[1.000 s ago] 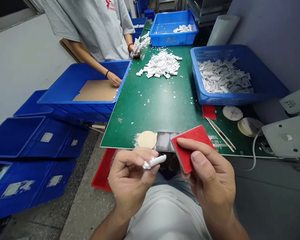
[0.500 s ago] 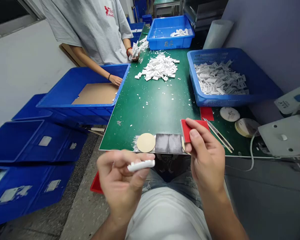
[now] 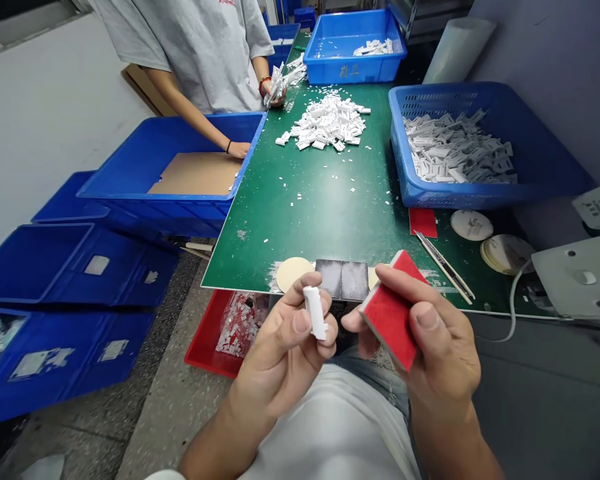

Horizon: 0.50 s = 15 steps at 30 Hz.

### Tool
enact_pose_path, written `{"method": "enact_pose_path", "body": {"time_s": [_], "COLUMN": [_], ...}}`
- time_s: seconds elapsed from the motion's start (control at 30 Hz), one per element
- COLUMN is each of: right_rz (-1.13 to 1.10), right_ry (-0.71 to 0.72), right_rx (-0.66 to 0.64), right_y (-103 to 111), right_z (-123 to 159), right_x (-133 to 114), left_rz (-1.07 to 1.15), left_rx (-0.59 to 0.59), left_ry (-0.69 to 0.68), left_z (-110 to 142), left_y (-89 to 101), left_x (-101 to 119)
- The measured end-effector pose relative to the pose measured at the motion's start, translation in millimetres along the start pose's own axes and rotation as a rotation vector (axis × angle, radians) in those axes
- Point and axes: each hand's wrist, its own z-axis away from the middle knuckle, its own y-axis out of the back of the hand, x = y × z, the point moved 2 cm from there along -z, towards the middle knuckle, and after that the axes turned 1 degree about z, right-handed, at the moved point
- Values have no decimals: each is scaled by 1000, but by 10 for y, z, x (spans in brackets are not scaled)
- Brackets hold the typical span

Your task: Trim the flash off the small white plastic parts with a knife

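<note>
White piece point(image 3: 315, 312) stands upright, pinched between thumb and fingers of your left hand point(image 3: 280, 353), just past the near edge of the bench point(image 3: 330, 227). It looks light, stiff and possibly brittle, so keep hold near its ends. Your right hand point(image 3: 437, 340) is closed around a red sanding block point(image 3: 389, 320), thumb on its face.

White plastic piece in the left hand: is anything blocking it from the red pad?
Nothing visible: the white plastic piece held in the left hand faces the red rectangular pad in the right hand across open air.
</note>
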Motion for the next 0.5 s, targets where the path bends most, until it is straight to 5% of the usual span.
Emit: {"method": "enact_pose_path", "body": {"time_s": [0.13, 0.23, 0.5], "right_rz": [-146, -150, -74], "right_ry": [-41, -95, -16], "right_rx": [-107, -44, -48], "right_y": [-37, -42, -68], "right_z": [23, 27, 79], "right_x": [-33, -48, -77], "left_rz": [-475, -837, -945], "left_rx": [1, 65, 109], "left_ry": [-521, -919, -1111], "left_z": [-31, -7, 38], "left_y": [28, 4, -9], "left_x": [88, 128, 92]}}
